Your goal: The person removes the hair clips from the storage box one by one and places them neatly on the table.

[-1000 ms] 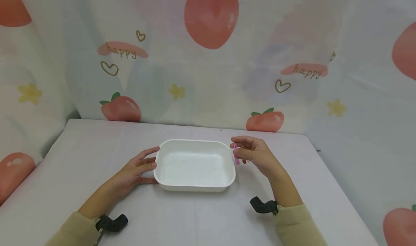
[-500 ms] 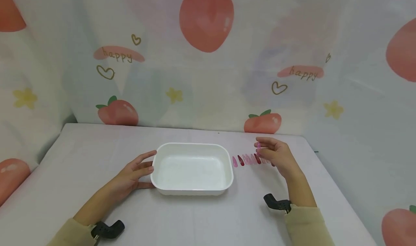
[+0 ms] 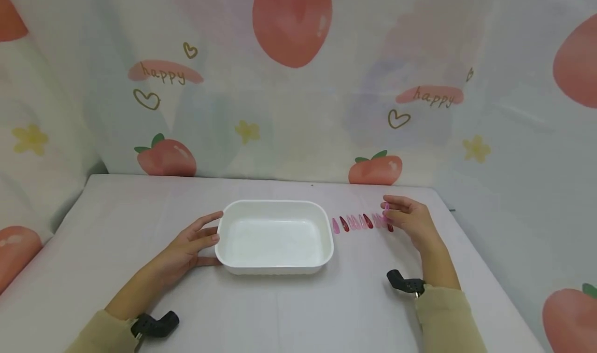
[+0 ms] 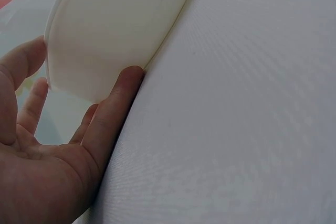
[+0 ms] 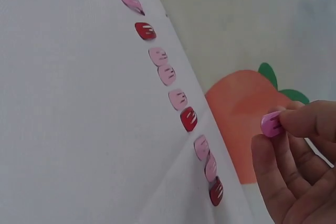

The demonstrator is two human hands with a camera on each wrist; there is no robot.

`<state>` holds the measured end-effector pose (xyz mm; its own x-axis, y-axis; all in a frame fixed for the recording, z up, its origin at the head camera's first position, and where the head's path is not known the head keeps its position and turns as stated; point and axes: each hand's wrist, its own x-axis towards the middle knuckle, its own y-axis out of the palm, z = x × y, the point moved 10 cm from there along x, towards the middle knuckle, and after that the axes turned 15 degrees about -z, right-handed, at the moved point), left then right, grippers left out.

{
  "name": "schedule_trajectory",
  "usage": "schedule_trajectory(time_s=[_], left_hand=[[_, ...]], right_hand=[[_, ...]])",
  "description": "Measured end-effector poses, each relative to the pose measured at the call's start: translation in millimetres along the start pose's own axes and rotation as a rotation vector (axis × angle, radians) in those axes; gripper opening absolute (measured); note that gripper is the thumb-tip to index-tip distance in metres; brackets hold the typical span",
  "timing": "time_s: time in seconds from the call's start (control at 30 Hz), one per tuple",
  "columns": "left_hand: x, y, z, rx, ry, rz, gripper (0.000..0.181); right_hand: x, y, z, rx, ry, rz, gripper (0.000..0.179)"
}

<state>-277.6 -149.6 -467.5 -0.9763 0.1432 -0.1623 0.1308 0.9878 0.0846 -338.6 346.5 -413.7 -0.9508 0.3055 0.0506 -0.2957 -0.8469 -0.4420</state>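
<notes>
A white rectangular tray [image 3: 275, 270] stands on the table. At its left end, my left hand [image 3: 186, 246] touches the wall and rim with spread, fairly straight fingers; the left wrist view shows fingertips against the tray wall [image 4: 105, 30]. My right hand [image 3: 412, 221] pinches a bright pink snap hair clip [image 5: 271, 125] between thumb and fingers, raised over the right end of a row of hair clips. That row runs right from the tray: a bright pink clip [image 5: 130, 1] comes first, then pale pink clips [image 5: 178, 99] with red clips [image 5: 189, 119] among them.
The table [image 3: 280, 311] has a white cloth. Behind it hangs a pale curtain [image 3: 298, 109] printed with peaches, hearts and "happy". Each wrist carries a black camera mount, on the left [image 3: 156, 324] and on the right [image 3: 406, 283].
My right hand has moved right from the tray's right rim to the far end of the clip row, still pinching the pink hair clip. The left hand has stayed at the tray.
</notes>
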Motion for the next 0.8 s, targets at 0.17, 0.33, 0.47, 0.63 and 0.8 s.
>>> schedule_trajectory(time_s=[0.17, 0.33, 0.47, 0.63, 0.8], left_hand=[[0.3, -0.5, 0.2, 0.001, -0.003, -0.002, 0.061], [-0.2, -0.8, 0.3, 0.004, -0.008, -0.005, 0.061], [-0.7, -0.4, 0.4, 0.006, -0.013, -0.004, 0.061], [-1.1, -0.2, 0.3, 0.016, 0.0, 0.001, 0.061], [-1.4, 0.9, -0.8, 0.01, 0.01, 0.012, 0.062]], right_hand=[[6.6, -8.7, -11.7, -0.051, 0.004, -0.037, 0.048], [9.4, -17.2, -25.7, -0.097, 0.035, -0.059, 0.047], [9.5, -23.3, -34.1, -0.121, 0.054, -0.068, 0.047], [9.9, -25.8, -37.5, -0.138, 0.036, -0.064, 0.046], [10.9, -24.5, -39.0, -0.209, 0.017, -0.065, 0.044]])
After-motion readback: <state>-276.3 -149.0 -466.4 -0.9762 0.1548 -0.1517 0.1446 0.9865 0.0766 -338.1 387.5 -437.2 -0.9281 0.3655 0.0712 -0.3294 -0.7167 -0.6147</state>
